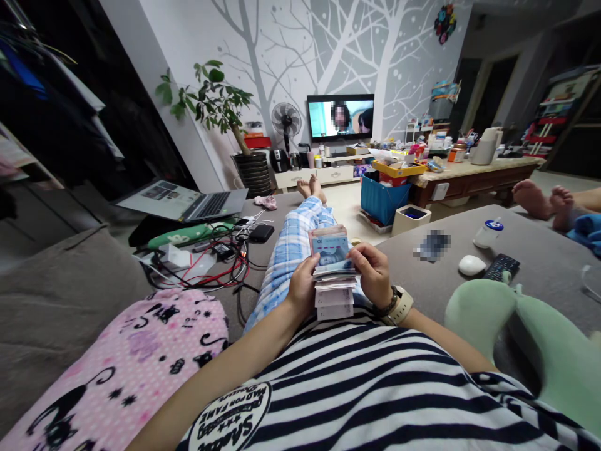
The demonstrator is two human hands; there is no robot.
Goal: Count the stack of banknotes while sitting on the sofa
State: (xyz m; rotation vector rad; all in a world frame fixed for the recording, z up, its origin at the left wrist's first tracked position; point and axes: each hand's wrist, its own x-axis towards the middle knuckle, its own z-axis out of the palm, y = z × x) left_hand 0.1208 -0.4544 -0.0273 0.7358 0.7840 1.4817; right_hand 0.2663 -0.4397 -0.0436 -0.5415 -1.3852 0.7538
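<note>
A thick stack of banknotes is held upright over my lap, a bluish note with a portrait facing me on top. Beneath its folded middle, pale paper ends hang down in layers toward my striped shirt. My left hand grips the stack along its left side, thumb on the front. At the upper right edge of the bluish note, my right hand is closed in a pinch, thumb and forefinger together on the note. A watch and a bracelet sit on the right wrist. My fingers behind the stack are hidden.
An open laptop and a tangle of cables lie on the sofa to the left. To the right are a white mouse, a jar and a green neck pillow. Another person's bare feet rest at far right.
</note>
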